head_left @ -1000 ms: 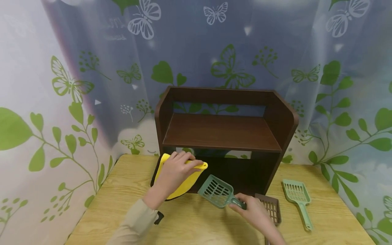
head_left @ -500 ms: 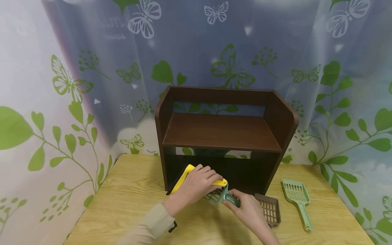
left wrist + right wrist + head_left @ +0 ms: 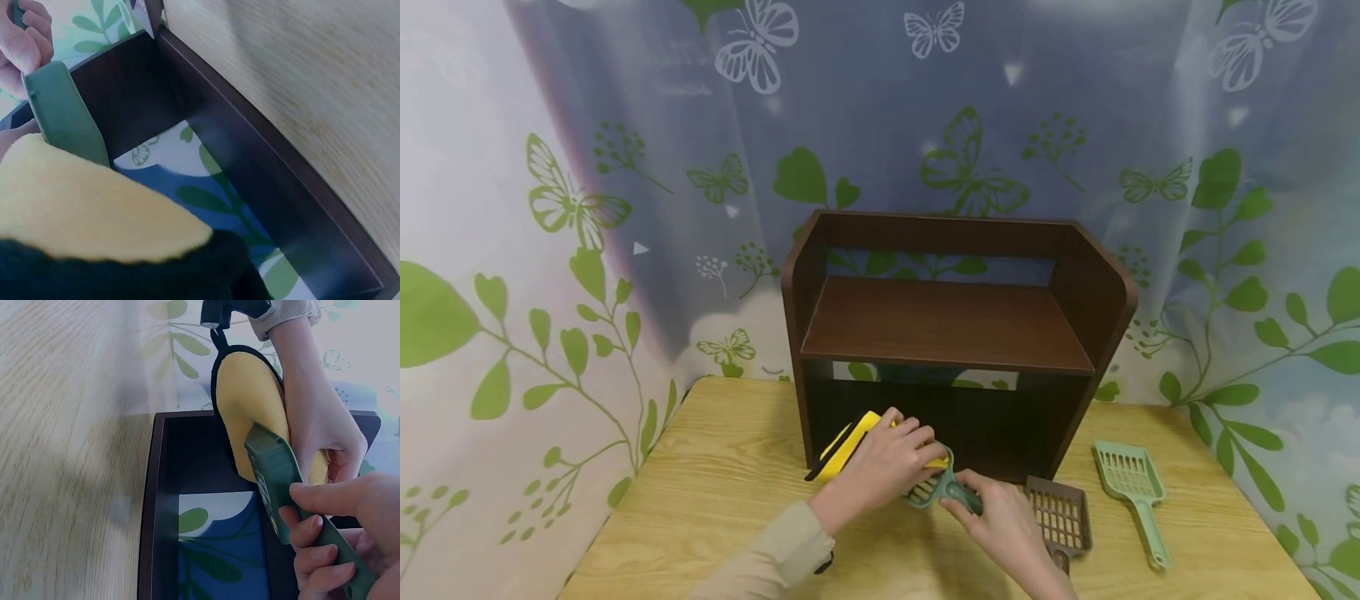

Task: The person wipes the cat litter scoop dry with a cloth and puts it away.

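My right hand (image 3: 1007,523) grips the handle of a dark green slotted litter scoop (image 3: 275,469), held up in front of the shelf's lower compartment. A yellow cloth with black edging (image 3: 842,450) is bunched in my left hand (image 3: 887,462), whose fingers curl over it at the scoop's head. In the right wrist view the cloth lies against the scoop head, and the left fingertips are partly hidden behind it. On the table, a brown slotted scoop (image 3: 1060,515) lies beside my right hand, and a light green scoop (image 3: 1131,475) lies farther right.
A dark brown two-tier shelf (image 3: 947,325) stands at the back of the wooden table (image 3: 715,467), just beyond both hands. Behind it hangs a curtain (image 3: 880,108) printed with leaves and butterflies.
My left hand has brought the yellow cloth rightward and down from beside the scoop onto its head. The dark green scoop has shifted slightly left and tilted. The two scoops on the table stay put.
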### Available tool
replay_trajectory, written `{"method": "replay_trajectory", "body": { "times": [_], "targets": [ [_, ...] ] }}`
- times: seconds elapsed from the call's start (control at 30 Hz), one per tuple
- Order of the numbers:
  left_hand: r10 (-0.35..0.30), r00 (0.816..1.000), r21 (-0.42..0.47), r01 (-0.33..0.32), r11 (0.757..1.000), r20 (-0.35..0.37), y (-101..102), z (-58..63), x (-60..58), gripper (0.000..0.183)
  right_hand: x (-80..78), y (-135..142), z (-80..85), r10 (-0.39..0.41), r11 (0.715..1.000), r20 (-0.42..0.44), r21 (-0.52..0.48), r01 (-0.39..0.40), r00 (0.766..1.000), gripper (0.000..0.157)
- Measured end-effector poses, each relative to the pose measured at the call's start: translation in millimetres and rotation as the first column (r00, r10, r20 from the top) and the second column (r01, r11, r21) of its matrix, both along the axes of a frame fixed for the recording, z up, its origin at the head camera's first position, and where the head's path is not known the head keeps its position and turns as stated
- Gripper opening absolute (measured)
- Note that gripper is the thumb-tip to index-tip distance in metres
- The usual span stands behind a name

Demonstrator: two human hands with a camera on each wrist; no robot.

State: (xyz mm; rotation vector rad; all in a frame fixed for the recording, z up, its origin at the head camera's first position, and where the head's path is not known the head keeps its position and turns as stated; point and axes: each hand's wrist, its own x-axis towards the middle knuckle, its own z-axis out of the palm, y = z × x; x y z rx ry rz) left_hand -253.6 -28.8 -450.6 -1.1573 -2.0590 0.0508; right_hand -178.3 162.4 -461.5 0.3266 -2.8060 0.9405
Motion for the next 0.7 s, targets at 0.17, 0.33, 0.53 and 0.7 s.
{"method": "replay_trajectory", "body": {
  "times": [0.17, 0.33, 0.53, 0.7],
  "targets": [
    [0.048, 0.999, -0.031, -0.049, 0.998, -0.023, -6, 3.9, -1.9, 0.023, 0.7, -1, 0.4, -0.023, 1.0, 0.009, 0.0, 0.023, 1.0, 0.025],
    [0.073, 0.996, -0.029, -0.075, 0.997, -0.049, -14, 7.0, -6.9, 0.021, 1.0, 1, 2.0, -0.042, 0.999, -0.008, 0.015, 0.042, 0.999, 0.026],
    [0.117, 0.991, 0.017, -0.116, 0.993, -0.061, -21, 13.0, -11.5, 0.019, 1.7, 5, 4.3, -0.061, 0.998, -0.029, 0.027, 0.061, 0.998, 0.027],
    [0.156, 0.986, 0.009, -0.156, 0.988, -0.055, -26, 15.7, -13.2, 0.014, 1.7, 9, 4.7, -0.07, 0.997, -0.029, 0.037, 0.071, 0.997, 0.025]
  ]
}}
